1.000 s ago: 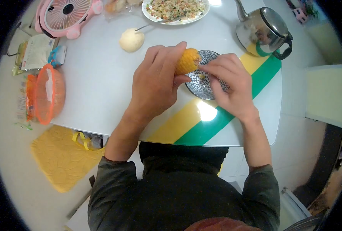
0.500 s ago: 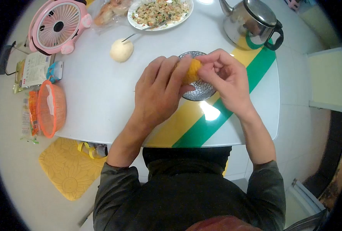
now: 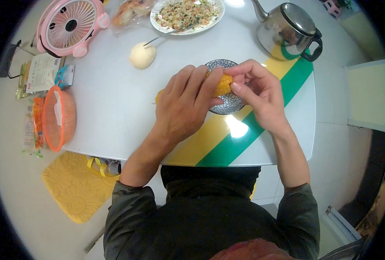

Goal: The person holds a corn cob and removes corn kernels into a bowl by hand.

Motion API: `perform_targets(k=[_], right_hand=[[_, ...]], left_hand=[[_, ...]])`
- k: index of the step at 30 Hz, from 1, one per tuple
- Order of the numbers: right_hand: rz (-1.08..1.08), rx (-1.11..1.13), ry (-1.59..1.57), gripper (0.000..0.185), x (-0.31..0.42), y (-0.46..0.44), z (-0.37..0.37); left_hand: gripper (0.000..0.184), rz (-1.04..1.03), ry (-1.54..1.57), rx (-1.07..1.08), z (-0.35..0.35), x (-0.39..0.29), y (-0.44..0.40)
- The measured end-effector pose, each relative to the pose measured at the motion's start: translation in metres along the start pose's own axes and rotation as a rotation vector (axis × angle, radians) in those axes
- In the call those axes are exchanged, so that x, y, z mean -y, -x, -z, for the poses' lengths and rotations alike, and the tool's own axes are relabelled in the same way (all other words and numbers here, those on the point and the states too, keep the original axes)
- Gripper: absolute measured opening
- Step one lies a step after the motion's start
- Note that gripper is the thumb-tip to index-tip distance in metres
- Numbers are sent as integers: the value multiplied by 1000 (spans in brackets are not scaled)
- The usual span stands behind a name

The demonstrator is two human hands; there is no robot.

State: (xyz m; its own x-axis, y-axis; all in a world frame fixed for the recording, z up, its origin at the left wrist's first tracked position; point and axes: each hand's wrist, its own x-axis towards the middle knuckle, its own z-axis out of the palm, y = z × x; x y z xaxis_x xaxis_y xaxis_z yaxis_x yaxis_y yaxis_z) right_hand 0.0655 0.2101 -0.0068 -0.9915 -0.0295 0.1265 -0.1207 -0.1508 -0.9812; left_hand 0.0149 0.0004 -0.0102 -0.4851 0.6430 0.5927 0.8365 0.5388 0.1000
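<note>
A yellow corn cob (image 3: 223,85) lies in my left hand (image 3: 184,102), whose fingers wrap over its middle; the cob's other end peeks out left of the hand. My right hand (image 3: 260,93) pinches at the cob's right end with thumb and forefinger; whether a kernel is between them is too small to tell. Under the cob and fingertips stands a small bowl (image 3: 228,106) with a dark crackle pattern, partly hidden by both hands. A round pale bun (image 3: 143,55) rests on the table to the upper left of my left hand.
An oval plate (image 3: 157,27) of fried rice with a spoon and a bag of bread (image 3: 129,13) are at the back. A steel kettle (image 3: 283,32) stands back right, a pink fan (image 3: 68,28) back left. An orange basket (image 3: 69,119) sits at the table's left edge.
The view has shifted a little. The cob has turned from pointing upward to lying more level, and my right fingers have moved from beside its tip onto its end.
</note>
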Motion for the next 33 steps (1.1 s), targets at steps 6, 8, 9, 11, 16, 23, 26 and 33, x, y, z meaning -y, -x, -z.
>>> perform_targets(k=[6,8,9,11,16,23,26,33], right_hand=[[27,16,24,25,-1,0,1],[27,20,41,26,-1,0,1],[21,20,49,26,0,0,1],[5,16,28,25,4,1,0],[-25,30,84,24,2,0,4],[23,-28,126,22,-11,0,4],[64,-45,147,24,-11,-1,2],[180,-12,507,35,-6,2,5]], left_hand=[[64,-9,4,14,0,2,-1],[62,17,27,13,0,2,-1],[62,31,38,13,0,2,-2],[62,39,43,25,2,2,-3],[65,1,25,31,2,4,0],[63,-12,-12,26,3,4,-1],[64,-14,-15,9,2,7,-1],[68,39,17,-3,7,8,-4]])
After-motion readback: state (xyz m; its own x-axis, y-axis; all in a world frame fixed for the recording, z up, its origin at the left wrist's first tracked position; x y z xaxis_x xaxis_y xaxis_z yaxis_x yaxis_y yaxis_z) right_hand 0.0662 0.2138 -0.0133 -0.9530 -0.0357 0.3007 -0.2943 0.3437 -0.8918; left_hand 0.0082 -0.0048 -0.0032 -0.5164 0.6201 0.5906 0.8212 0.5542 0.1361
